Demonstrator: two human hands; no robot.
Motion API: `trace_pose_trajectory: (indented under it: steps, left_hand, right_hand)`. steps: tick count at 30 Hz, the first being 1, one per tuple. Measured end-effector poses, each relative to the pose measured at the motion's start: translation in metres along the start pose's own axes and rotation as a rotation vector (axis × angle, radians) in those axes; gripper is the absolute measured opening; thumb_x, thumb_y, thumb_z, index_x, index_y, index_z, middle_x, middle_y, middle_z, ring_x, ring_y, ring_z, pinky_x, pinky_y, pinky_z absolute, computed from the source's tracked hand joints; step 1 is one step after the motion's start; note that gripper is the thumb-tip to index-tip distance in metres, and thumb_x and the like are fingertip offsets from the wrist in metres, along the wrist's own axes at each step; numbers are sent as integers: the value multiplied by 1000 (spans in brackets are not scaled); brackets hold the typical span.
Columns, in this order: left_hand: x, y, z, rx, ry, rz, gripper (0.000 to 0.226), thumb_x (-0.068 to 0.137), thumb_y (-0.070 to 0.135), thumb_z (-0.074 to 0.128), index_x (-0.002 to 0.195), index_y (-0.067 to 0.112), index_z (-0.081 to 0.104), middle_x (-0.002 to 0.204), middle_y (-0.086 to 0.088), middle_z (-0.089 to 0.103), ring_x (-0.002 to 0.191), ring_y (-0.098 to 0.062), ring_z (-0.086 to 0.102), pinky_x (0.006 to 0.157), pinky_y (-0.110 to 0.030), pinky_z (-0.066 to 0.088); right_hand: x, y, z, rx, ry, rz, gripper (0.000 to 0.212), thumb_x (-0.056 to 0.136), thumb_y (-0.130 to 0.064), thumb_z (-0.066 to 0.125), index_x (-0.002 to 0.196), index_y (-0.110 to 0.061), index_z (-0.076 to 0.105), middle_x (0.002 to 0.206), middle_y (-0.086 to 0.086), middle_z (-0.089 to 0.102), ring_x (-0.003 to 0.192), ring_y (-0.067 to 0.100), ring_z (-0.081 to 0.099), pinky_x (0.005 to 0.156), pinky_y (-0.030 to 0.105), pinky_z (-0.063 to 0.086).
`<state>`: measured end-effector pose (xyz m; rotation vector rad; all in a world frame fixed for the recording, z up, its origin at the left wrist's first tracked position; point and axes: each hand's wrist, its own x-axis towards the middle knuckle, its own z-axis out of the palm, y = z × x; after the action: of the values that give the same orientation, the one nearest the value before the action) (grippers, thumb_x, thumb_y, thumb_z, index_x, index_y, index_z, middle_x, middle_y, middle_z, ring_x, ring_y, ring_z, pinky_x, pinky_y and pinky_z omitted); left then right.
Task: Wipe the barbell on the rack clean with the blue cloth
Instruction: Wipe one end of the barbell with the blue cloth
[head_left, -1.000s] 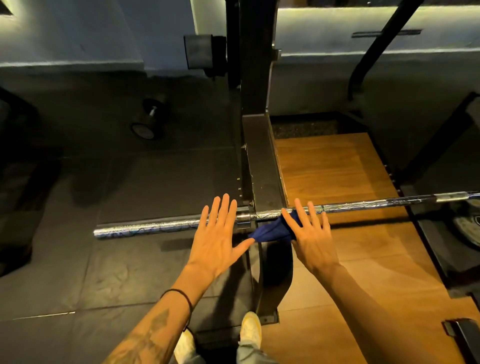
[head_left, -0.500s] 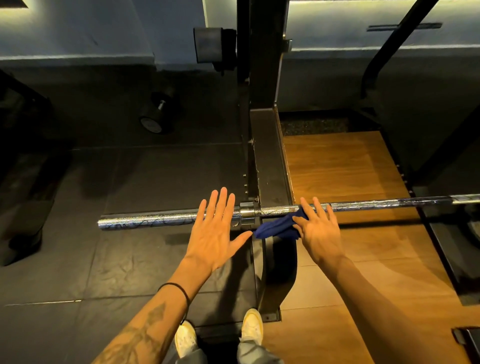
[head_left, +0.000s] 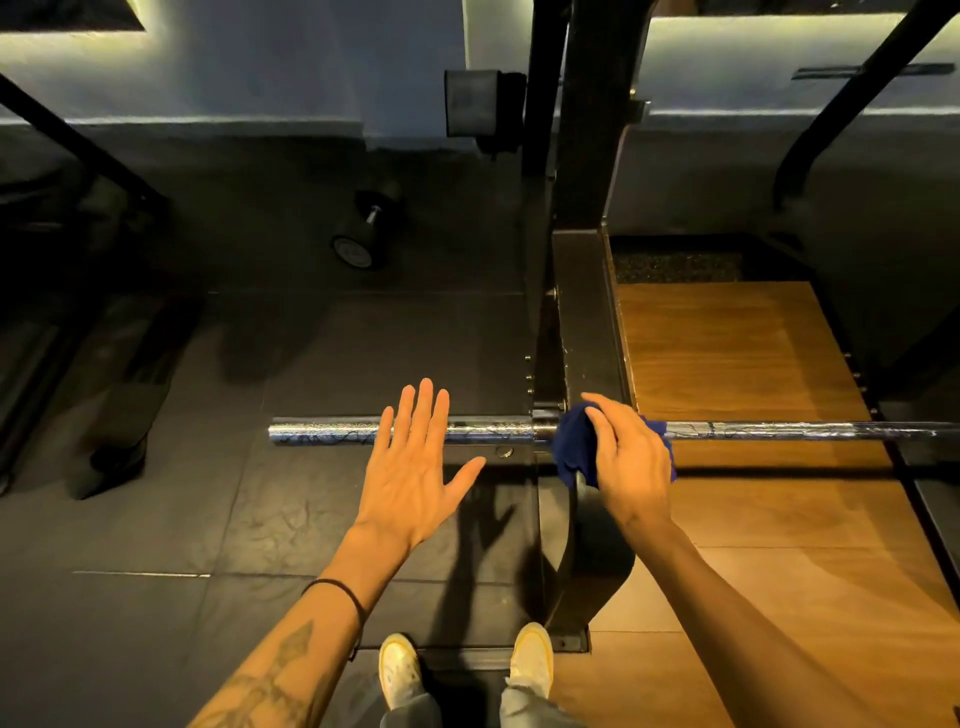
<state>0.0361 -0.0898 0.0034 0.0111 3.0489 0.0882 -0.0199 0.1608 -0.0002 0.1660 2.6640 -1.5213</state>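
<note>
Nearest, left hand (head_left: 410, 467), fingers spread flat, over the barbell (head_left: 779, 431) sleeve; right hand (head_left: 631, 462) grasps the blue cloth (head_left: 571, 447) bunched round the bar beside the rack (head_left: 582, 332) upright. Risk: the bunched cloth may snag at the collar, leaving that stretch unwiped. Beyond, a dumbbell (head_left: 363, 234)

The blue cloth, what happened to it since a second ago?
The right hand went from lying flat on the dark blue cloth to curling round it, bunching it onto the shiny steel barbell beside the black rack upright. The left hand stayed open and flat over the bar's left end.
</note>
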Motion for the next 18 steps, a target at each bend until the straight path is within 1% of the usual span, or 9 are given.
trace_pose_trajectory:
  steps: [1,3,5,8,9,12,13,15,18]
  left_hand:
    - [-4,-7,-2,3,5,-15,88,94,74,10,157,13,5,166,-10,1,153,-29,-1,124,-48,14]
    - [-11,-22,-6,6,20,-39,87,94,73,15,157,12,9,166,-11,6,153,-29,3,123,-49,17]
    - [-18,-38,-10,9,31,-59,87,95,72,18,157,12,10,166,-11,5,153,-29,3,123,-48,16]
    - [-28,-62,-15,15,63,-95,87,94,70,20,157,11,15,165,-12,9,153,-29,6,123,-48,17]
    - [-32,-71,-15,18,73,-112,87,94,70,22,157,10,16,165,-12,10,153,-29,8,123,-48,17]
    - [-45,-97,-13,13,94,-170,87,94,69,24,156,9,18,164,-13,12,152,-30,10,122,-47,17]
    - [-49,-106,-12,15,97,-185,87,94,68,24,157,9,17,165,-12,10,152,-30,9,122,-47,16]
    - [-56,-121,-8,23,103,-199,87,94,69,23,157,10,17,165,-12,9,153,-30,8,123,-47,15]
    - [-64,-147,6,54,127,-229,87,94,70,22,158,11,17,165,-11,9,153,-28,7,123,-45,14]
  right_hand:
    - [-2,-9,5,-12,15,-28,30,106,-10,48,132,-4,62,125,11,65,112,19,60,88,5,38]
    - [-8,-24,17,-111,24,-164,32,107,-21,47,134,-16,64,128,-7,63,113,5,55,99,15,39]
    - [-12,-36,34,-69,35,-208,31,107,-23,48,132,-21,66,130,-10,65,114,1,58,103,23,44]
    - [-15,-55,61,4,46,-246,28,107,-18,50,129,-18,68,124,-3,68,108,-8,57,97,7,39]
    - [-16,-62,71,14,40,-273,28,107,-17,51,129,-16,68,124,-2,69,109,-8,57,98,7,39]
    - [-21,-80,99,81,25,-291,29,107,-17,50,130,-14,67,126,-2,69,113,4,62,104,27,47]
    - [-21,-86,109,106,14,-297,28,107,-17,50,129,-15,67,125,-3,69,113,7,63,104,31,48]
    - [-24,-96,130,153,7,-310,27,107,-17,51,127,-21,68,124,-7,69,113,5,63,103,31,49]
    - [-27,-109,163,214,10,-349,27,106,-15,51,122,-31,66,117,-16,67,109,-4,61,98,18,45]
